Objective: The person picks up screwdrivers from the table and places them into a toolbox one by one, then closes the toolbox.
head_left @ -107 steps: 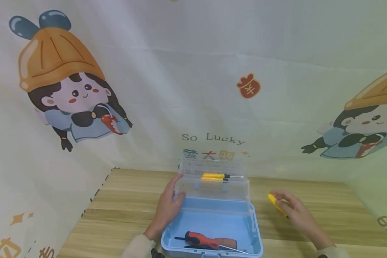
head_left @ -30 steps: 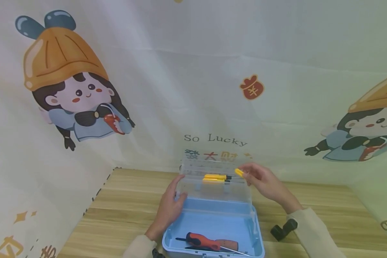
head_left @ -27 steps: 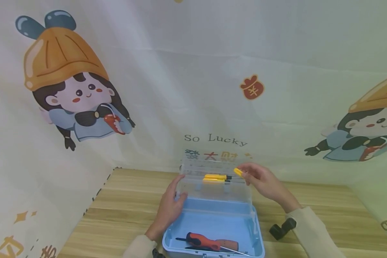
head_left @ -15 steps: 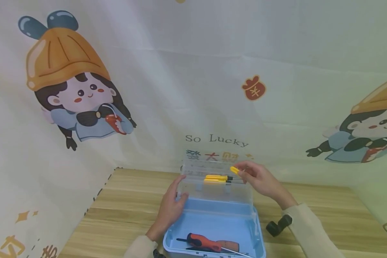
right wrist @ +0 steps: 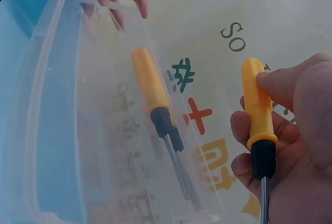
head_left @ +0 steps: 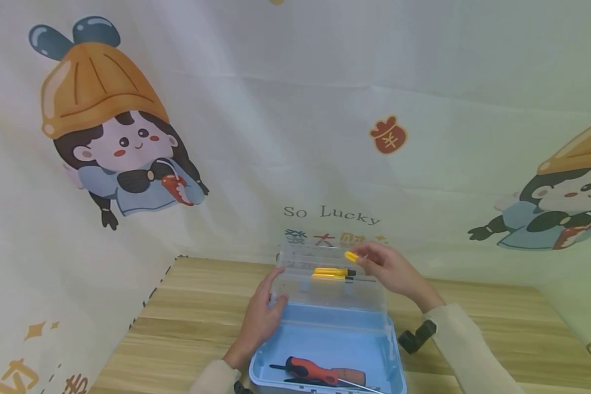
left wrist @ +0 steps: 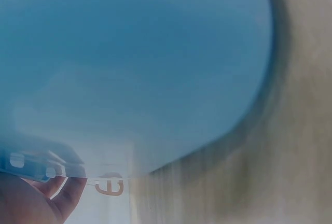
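My right hand (head_left: 391, 269) pinches a yellow-handled screwdriver (right wrist: 255, 99) between thumb and fingers, above the right part of a raised clear lid (head_left: 332, 294). Its black collar and metal shaft show in the right wrist view. My left hand (head_left: 262, 314) grips the lid's left edge, thumb in front and fingers behind. Two more yellow screwdrivers (right wrist: 148, 79) lie side by side in the lid's compartment. Below the lid stands the light blue toolbox (head_left: 325, 342). Inside its front lie a red-and-black screwdriver (head_left: 307, 369) and a brownish-red handle (head_left: 352, 375).
The toolbox stands on a wood-grain table (head_left: 177, 317). A pale printed cloth (head_left: 256, 120) hangs behind and along both sides. A black device (head_left: 416, 336) is strapped at the right sleeve, just right of the toolbox in the head view.
My right hand has carried the yellow screwdriver from above the table at right, up and leftward over the lid, still moving left lately. The left hand keeps its place on the lid.
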A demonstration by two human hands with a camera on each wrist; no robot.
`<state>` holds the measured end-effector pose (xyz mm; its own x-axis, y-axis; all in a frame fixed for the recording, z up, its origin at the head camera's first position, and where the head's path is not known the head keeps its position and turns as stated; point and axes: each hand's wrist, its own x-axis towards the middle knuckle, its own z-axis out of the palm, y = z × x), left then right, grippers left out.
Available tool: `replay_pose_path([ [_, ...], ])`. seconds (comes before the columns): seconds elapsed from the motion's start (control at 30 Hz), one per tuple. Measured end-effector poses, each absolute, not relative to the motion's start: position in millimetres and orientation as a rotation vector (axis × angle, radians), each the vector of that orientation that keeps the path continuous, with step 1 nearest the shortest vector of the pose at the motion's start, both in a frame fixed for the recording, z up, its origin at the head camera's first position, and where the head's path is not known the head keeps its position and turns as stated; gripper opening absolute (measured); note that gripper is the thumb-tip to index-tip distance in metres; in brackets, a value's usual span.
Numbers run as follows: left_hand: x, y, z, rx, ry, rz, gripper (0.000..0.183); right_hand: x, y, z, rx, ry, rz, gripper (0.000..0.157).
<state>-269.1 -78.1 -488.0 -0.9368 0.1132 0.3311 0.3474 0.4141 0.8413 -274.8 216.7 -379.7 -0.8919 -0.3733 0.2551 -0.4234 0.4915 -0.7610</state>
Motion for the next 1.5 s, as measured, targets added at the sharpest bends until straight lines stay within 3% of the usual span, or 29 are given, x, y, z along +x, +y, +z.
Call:
replay_pose_path([
  [1.5,-270,-79,-489,-0.411,-2.445,-1.538,0.056,-308,178,-385,0.732,-2.787,1.163,0.025],
])
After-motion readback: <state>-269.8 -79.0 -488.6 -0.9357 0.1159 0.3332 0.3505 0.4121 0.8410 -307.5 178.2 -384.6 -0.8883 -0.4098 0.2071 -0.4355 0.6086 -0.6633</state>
